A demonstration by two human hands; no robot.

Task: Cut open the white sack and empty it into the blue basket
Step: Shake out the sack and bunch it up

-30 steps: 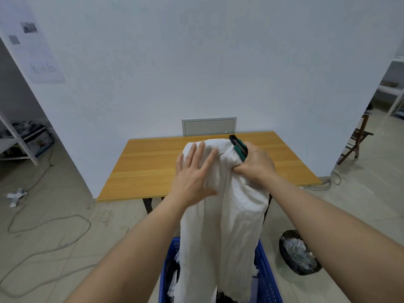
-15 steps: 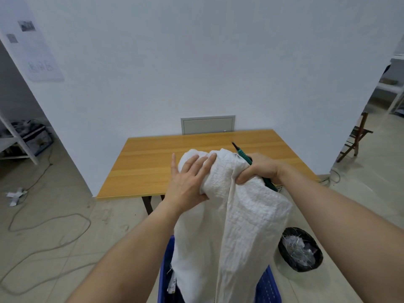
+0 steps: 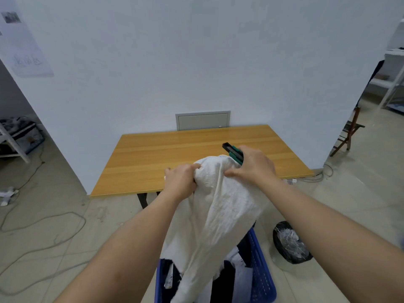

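The white sack (image 3: 218,211) hangs limp from both my hands, its lower end trailing into the blue basket (image 3: 261,278) on the floor below. My left hand (image 3: 181,179) is clenched on the sack's upper left fold. My right hand (image 3: 254,165) pinches the upper right fold and also holds a green and black utility knife (image 3: 232,153), whose tip points up and away. Dark and white clothes lie in the basket, partly hidden by the sack.
A wooden table (image 3: 166,158) stands just beyond my hands against the white wall. A black bin bag (image 3: 289,243) with white scraps sits on the floor to the right of the basket. Cables (image 3: 43,226) trail across the floor at the left.
My left hand has gone from flat on the sack to a clenched grip on its top. Both hands and the sack top have dropped lower, and the sack has swung over the basket.
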